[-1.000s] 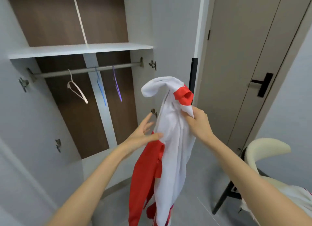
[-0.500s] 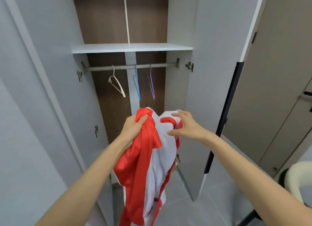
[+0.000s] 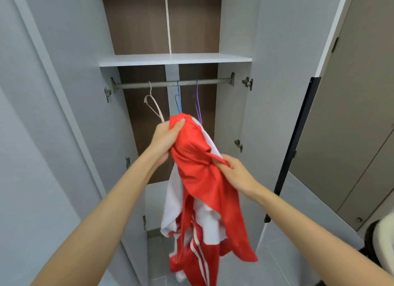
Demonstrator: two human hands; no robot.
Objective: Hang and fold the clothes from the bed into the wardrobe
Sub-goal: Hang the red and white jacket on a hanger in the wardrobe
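Observation:
A red and white jacket (image 3: 202,179) hangs bunched in front of the open wardrobe. My left hand (image 3: 165,139) grips its top, just below the hangers. My right hand (image 3: 235,172) pinches a red fold lower on the right side. The rail (image 3: 170,84) under the shelf carries a white hanger (image 3: 154,106), a blue hanger (image 3: 178,101) and a purple hanger (image 3: 197,104), all bare. The jacket's lower part with white stripes dangles toward the floor.
The white shelf (image 3: 174,59) spans the wardrobe above the rail. Open wardrobe doors stand at left (image 3: 64,115) and right (image 3: 283,115). A room door (image 3: 351,125) is at the right. A chair's edge (image 3: 383,243) shows at the lower right.
The view has turned to face the wardrobe and moved closer. My left hand has raised the jacket's top toward the hangers. My right hand went from resting on the cloth to pinching a fold.

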